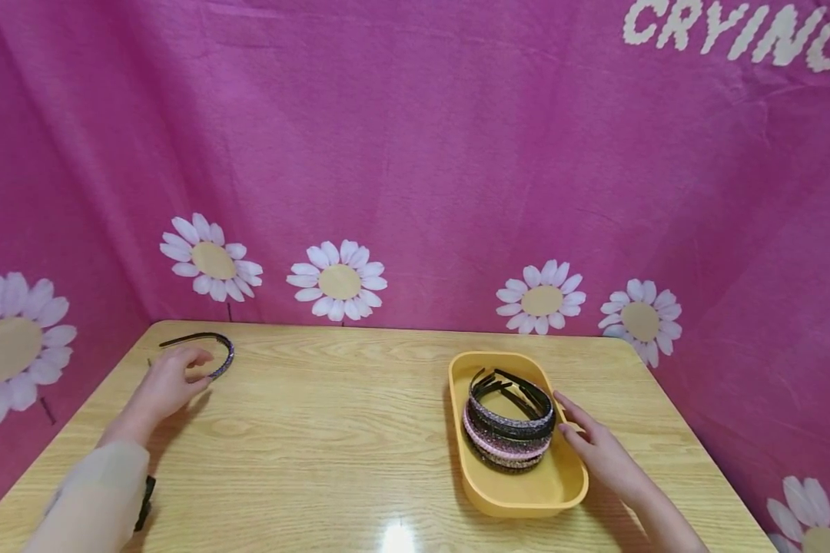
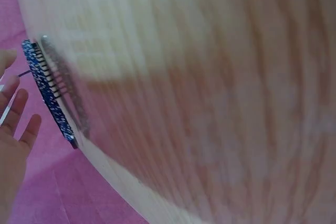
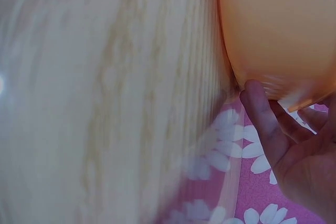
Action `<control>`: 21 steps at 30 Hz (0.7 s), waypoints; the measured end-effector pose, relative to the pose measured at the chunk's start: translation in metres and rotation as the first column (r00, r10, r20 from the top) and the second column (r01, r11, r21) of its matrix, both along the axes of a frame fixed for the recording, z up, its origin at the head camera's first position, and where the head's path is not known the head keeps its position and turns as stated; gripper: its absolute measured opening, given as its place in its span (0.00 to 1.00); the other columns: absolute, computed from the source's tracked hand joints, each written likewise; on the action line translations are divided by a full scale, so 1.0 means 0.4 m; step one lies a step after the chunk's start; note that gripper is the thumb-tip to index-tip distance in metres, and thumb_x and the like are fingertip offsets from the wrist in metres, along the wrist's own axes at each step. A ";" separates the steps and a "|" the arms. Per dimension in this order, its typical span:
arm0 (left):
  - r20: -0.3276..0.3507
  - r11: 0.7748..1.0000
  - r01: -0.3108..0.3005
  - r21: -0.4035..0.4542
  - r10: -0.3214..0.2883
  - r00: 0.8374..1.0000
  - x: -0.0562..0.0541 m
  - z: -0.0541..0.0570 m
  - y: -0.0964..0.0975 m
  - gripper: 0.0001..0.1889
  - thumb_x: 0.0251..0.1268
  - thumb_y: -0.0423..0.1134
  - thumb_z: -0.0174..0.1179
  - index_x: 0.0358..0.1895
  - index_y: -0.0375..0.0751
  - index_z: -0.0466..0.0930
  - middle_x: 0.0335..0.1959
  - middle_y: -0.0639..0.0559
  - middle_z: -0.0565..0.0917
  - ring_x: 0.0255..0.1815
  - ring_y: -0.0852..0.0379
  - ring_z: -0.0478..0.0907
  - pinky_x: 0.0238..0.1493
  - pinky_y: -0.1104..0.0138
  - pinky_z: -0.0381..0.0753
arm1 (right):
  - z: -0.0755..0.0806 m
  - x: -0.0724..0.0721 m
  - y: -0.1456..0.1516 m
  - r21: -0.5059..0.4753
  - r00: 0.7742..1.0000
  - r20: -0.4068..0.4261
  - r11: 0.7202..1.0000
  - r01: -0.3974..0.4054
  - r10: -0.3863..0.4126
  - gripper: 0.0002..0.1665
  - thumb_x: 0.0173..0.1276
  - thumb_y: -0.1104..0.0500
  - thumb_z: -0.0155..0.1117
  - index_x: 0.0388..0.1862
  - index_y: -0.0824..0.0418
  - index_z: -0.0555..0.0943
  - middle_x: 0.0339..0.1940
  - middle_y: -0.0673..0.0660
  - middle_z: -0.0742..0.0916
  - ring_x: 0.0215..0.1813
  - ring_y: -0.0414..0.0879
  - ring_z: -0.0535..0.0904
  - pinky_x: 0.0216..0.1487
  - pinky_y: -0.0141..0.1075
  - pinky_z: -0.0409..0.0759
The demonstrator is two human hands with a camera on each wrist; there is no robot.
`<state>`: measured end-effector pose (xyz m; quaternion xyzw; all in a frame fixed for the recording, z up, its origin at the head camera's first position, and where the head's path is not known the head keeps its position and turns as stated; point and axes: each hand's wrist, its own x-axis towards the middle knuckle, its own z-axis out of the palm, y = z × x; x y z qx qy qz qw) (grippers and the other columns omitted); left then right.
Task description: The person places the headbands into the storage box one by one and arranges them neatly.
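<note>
A dark glittery headband (image 1: 230, 358) lies near the table's far left corner, its comb teeth visible along the inner side of the band (image 2: 50, 94) in the left wrist view. Over it hovers my left hand (image 1: 168, 385), fingers loosely bent and spread, with nothing pinched between them. A yellow plastic bin (image 1: 526, 508) stands on the right side of the table. Inside it sits a stack of headbands (image 1: 510, 430), black, pink and silvery glitter. My right hand (image 1: 600, 455) rests against the bin's right outer wall with extended fingers (image 3: 257, 100).
The wood-grain table (image 1: 332, 430) stretches between the headband and the bin. A pink cloth (image 1: 415, 169) with white daisies hangs behind the table and along both sides.
</note>
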<state>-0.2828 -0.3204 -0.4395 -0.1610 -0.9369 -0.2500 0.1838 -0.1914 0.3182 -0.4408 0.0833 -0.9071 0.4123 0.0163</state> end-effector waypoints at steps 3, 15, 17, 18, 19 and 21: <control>0.063 1.000 0.001 -0.025 0.000 0.998 0.003 -0.008 -0.010 0.16 0.46 0.26 0.67 0.42 0.27 0.78 0.40 0.33 0.79 0.41 0.36 0.79 0.44 0.47 0.77 | 0.000 -0.002 -0.001 0.000 1.000 0.002 1.000 -0.002 0.002 0.30 0.74 0.57 0.49 0.73 0.61 0.59 0.61 0.75 0.72 0.55 0.63 0.77 0.50 0.33 0.77; 0.128 0.990 -0.021 -0.138 0.039 0.991 0.002 -0.022 -0.014 0.13 0.47 0.30 0.67 0.38 0.32 0.80 0.33 0.41 0.80 0.37 0.43 0.77 0.41 0.48 0.75 | 0.003 0.001 -0.002 -0.006 1.000 -0.028 1.000 -0.013 0.013 0.30 0.74 0.58 0.50 0.72 0.64 0.60 0.60 0.75 0.73 0.54 0.62 0.77 0.48 0.30 0.77; 0.130 0.989 -0.022 -0.144 0.041 0.991 0.004 -0.021 -0.013 0.12 0.48 0.30 0.67 0.38 0.33 0.80 0.32 0.42 0.80 0.36 0.44 0.77 0.40 0.48 0.75 | 0.002 0.001 -0.002 -0.001 1.000 -0.024 1.000 -0.010 0.010 0.30 0.74 0.58 0.50 0.72 0.63 0.60 0.60 0.75 0.73 0.55 0.63 0.77 0.50 0.33 0.77; 0.133 0.989 -0.021 -0.148 0.040 0.990 0.005 -0.021 -0.013 0.11 0.49 0.31 0.67 0.37 0.34 0.80 0.32 0.43 0.80 0.36 0.44 0.77 0.39 0.48 0.75 | 0.001 0.001 -0.002 0.003 1.000 -0.020 1.000 -0.008 0.008 0.30 0.74 0.58 0.50 0.72 0.63 0.59 0.60 0.75 0.73 0.55 0.63 0.77 0.51 0.36 0.78; 0.132 0.988 -0.019 -0.151 0.039 0.990 0.007 -0.021 -0.012 0.10 0.49 0.30 0.67 0.36 0.35 0.80 0.32 0.44 0.80 0.36 0.45 0.77 0.39 0.48 0.75 | 0.001 0.000 -0.001 0.005 1.000 -0.016 1.000 -0.007 0.007 0.30 0.74 0.57 0.50 0.72 0.62 0.59 0.61 0.75 0.73 0.56 0.63 0.76 0.52 0.38 0.78; 0.123 0.987 -0.013 -0.161 0.033 0.992 0.009 -0.021 -0.010 0.09 0.49 0.30 0.67 0.35 0.36 0.80 0.31 0.46 0.79 0.34 0.47 0.76 0.37 0.50 0.74 | 0.000 0.000 -0.001 0.013 1.000 -0.012 1.000 -0.002 0.002 0.30 0.74 0.56 0.49 0.73 0.61 0.59 0.61 0.75 0.72 0.57 0.64 0.75 0.53 0.43 0.77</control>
